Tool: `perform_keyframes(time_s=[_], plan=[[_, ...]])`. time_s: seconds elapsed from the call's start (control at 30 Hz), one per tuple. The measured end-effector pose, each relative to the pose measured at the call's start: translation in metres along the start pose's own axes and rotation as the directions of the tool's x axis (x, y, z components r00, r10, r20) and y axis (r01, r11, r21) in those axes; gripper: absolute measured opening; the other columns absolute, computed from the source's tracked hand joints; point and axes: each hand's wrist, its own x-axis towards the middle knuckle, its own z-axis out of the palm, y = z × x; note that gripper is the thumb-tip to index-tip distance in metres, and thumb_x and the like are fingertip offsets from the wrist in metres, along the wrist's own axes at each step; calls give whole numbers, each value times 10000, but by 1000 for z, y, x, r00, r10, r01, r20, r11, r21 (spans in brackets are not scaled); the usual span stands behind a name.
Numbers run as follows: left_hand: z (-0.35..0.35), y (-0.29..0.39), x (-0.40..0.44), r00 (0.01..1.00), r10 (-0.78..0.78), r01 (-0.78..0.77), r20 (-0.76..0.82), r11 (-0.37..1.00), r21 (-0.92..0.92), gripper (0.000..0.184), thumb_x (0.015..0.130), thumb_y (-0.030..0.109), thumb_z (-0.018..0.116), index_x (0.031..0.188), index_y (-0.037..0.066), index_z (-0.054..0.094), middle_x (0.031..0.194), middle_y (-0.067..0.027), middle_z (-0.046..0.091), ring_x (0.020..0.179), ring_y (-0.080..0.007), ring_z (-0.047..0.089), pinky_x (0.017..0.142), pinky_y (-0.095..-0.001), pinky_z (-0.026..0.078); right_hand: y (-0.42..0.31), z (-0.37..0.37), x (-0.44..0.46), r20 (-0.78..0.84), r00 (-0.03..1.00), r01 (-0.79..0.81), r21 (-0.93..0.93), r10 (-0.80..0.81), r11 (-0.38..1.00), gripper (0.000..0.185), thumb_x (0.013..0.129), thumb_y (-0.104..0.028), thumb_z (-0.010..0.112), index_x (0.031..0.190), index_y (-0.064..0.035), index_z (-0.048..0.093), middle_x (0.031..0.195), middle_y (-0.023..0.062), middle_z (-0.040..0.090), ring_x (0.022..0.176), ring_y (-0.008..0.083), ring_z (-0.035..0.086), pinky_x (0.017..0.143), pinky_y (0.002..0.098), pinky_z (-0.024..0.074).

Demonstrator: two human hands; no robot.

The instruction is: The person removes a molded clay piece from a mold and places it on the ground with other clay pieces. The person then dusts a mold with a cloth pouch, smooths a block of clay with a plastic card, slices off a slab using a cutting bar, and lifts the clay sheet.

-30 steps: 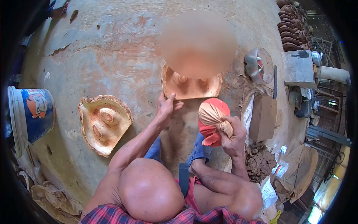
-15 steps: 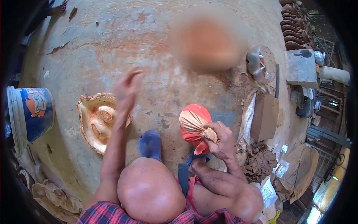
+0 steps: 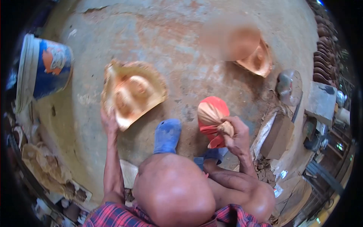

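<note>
My left hand (image 3: 109, 122) is closed on the lower left edge of a cream-and-brown hollow mould (image 3: 149, 102) with two rounded shapes inside. The mould looks tilted, and some of my fingers are hidden by its rim. In my right hand (image 3: 239, 135) is the gathered neck of a red and tan cloth bundle (image 3: 214, 110), its round end pointing away from me. The bundle hangs above the floor, just right of my blue shoe (image 3: 167, 135).
A similar mould piece (image 3: 261, 60) lies farther off, beside a blurred patch. At left stands a blue-and-white bucket (image 3: 53, 68). On the right are a brown block (image 3: 278, 139), a round metal object (image 3: 289, 87), a grey block (image 3: 320, 100) and stacked curved tiles (image 3: 323, 60).
My left hand has come from above the floor to the mould's edge and gripped it; the mould now looks tilted. My right hand keeps hold of the cloth bundle. The whole view has shifted.
</note>
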Motion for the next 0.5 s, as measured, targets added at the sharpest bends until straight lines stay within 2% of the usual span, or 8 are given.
perform_keyframes(time_s=[0.03, 0.2, 0.33, 0.4, 0.43, 0.47, 0.5], plan=[[6, 18, -5, 999, 27, -27, 19, 999, -25, 491, 1018, 236, 657, 1412, -27, 526, 1304, -259, 667, 1200, -371, 655, 1033, -454, 502, -5, 0, 3, -1, 1000, -13, 2, 13, 1000, 306, 815, -81, 839, 1086, -27, 707, 876, 109, 668, 782, 217, 650, 719, 344, 522], [69, 98, 7, 972, 182, -167, 146, 980, -109, 396, 982, 225, 676, 1285, -5, 569, 1171, -259, 720, 1086, -389, 714, 929, -487, 551, -23, -10, 22, -44, 994, 97, -29, -99, 995, 289, 816, -55, 836, 1071, -32, 704, 850, 99, 646, 756, 205, 632, 692, 329, 501], [113, 143, -1, 952, 185, -158, 244, 979, -127, 380, 966, 204, 669, 1270, 0, 568, 1174, -277, 715, 1107, -416, 712, 922, -502, 549, -36, -20, 36, -144, 972, 180, -58, -187, 982, 279, 830, -59, 833, 1078, -48, 707, 873, 95, 657, 768, 197, 640, 699, 331, 507], [134, 148, -6, 931, 283, -241, 230, 951, -194, 395, 949, 193, 670, 1276, -1, 564, 1183, -285, 712, 1119, -445, 703, 921, -511, 549, -33, -13, 48, -312, 920, 245, -10, -235, 970, 304, 837, -70, 834, 1109, -51, 700, 911, 107, 675, 795, 197, 660, 717, 330, 517], [136, 157, -10, 926, 279, -224, 254, 948, -224, 422, 933, 194, 687, 1285, -3, 558, 1173, -281, 713, 1110, -456, 700, 922, -525, 545, -27, -4, 57, -365, 890, 286, -17, -272, 958, 312, 849, -73, 826, 1129, -49, 692, 947, 125, 691, 821, 227, 684, 748, 340, 534], [140, 158, -12, 926, 277, -221, 256, 949, -225, 422, 933, 194, 687, 1285, -3, 558, 1173, -281, 713, 1110, -456, 700, 922, -525, 545, -17, 8, 70, -362, 892, 284, -19, -272, 959, 312, 849, -73, 826, 1129, -49, 692, 947, 125, 691, 821, 227, 684, 748, 340, 534], [143, 158, -11, 933, 248, -194, 260, 957, -216, 424, 924, 188, 694, 1279, -2, 564, 1163, -279, 711, 1104, -462, 693, 927, -527, 541, -7, 21, 85, -294, 920, 233, -124, -260, 965, 303, 853, -70, 822, 1125, -45, 691, 952, 128, 693, 826, 243, 687, 756, 348, 539]])
